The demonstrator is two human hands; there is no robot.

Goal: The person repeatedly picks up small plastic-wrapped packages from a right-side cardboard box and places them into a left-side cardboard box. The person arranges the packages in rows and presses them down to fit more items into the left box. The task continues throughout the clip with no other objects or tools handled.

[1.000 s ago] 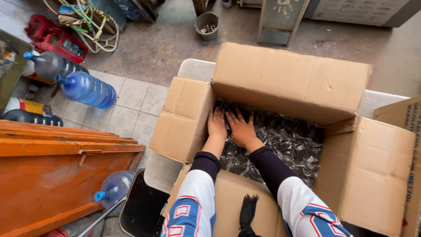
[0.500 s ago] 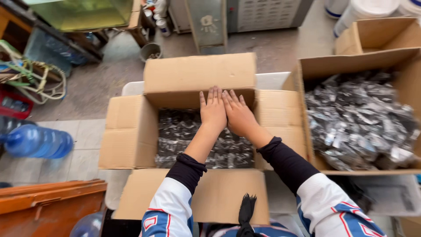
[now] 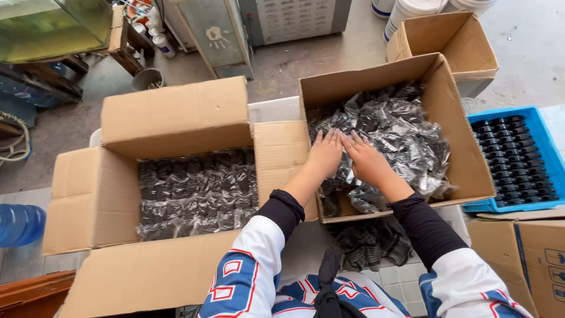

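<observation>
Left hand open and flat, fingers together, palm down on the loose heap of small black parts in clear plastic bags. Right hand also open and flat, just beside the left, fingertips nearly touching, pressing on the same bags; nothing grasped by either. Both hands inside the tilted cardboard box on the right, at its near left part. To the left, touching this box, a bigger open cardboard box with neat rows of bagged parts. Below the tilted box, a few more bags on the tiles. Farther right, a blue tray with rows of black parts. Behind, an empty smaller carton. At far left, a blue water bottle.
</observation>
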